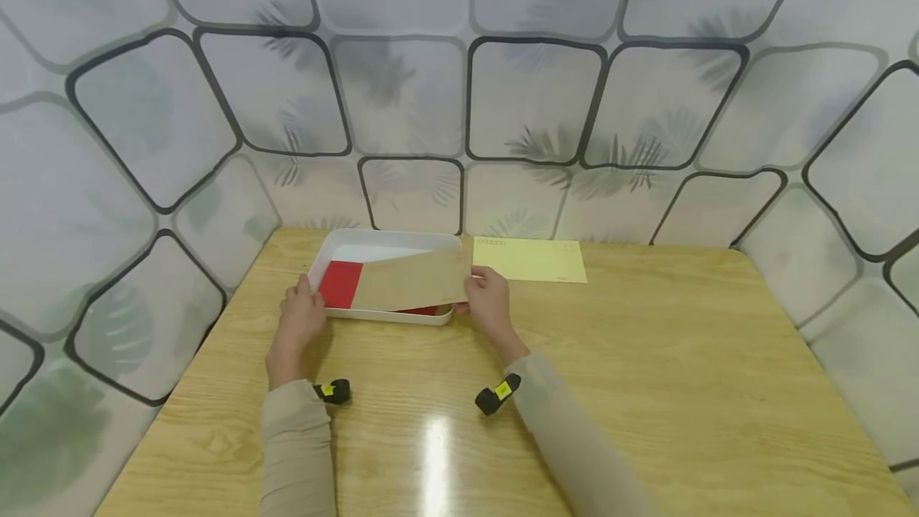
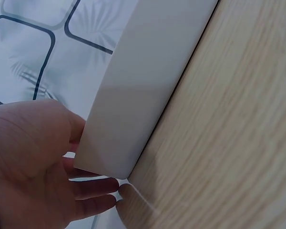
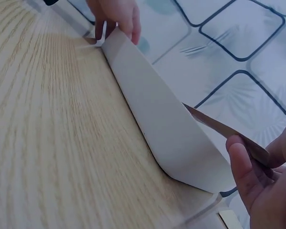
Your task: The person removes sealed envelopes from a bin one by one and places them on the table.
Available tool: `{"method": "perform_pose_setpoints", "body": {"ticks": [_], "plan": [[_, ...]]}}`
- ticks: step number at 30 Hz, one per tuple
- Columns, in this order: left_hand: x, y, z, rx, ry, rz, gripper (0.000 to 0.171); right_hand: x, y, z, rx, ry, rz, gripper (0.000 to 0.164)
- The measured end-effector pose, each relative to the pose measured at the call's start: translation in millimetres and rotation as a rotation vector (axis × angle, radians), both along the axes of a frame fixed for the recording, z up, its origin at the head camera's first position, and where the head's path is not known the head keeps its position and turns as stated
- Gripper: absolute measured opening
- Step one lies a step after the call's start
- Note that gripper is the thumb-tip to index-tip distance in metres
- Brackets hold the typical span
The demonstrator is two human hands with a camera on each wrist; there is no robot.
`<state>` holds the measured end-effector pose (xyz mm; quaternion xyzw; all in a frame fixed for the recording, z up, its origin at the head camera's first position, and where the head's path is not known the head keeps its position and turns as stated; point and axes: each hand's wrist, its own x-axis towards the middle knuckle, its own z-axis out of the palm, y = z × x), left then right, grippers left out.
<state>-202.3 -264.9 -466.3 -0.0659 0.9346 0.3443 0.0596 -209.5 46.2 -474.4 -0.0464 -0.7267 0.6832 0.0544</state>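
A white shallow tray (image 1: pixel 384 315) stands on the table with a red envelope (image 1: pixel 340 284) lying inside. My right hand (image 1: pixel 490 300) pinches the right end of a brown kraft envelope (image 1: pixel 412 281), thumb on one face and fingers on the other. The envelope slants over the tray, its right end raised above the rim, and covers much of the red one. At the tray's left end my left hand (image 1: pixel 300 316) grips the wall. In the left wrist view that hand's fingers (image 2: pixel 95 188) wrap the end of the tray, close to its corner.
A pale yellow envelope (image 1: pixel 530 260) lies flat to the right of the tray, near the wall. Patterned wall covering (image 1: pixel 534 102) rises behind the wooden table (image 1: pixel 632 373). Black wrist straps with small cameras (image 1: pixel 495 395) sit on both wrists.
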Motion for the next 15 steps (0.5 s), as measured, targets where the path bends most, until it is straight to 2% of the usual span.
{"method": "perform_pose_setpoints", "body": {"ticks": [7, 15], "plan": [[-2.9, -2, -0.8, 0.007, 0.020, 0.029, 0.056, 8.7, 12, 0.8, 0.051, 0.016, 0.010, 0.036], [-7.8, -3, -2.1, 0.043, 0.049, 0.069, 0.056, 15.5, 26, 5.0, 0.033, 0.032, 0.065, 0.040]]}}
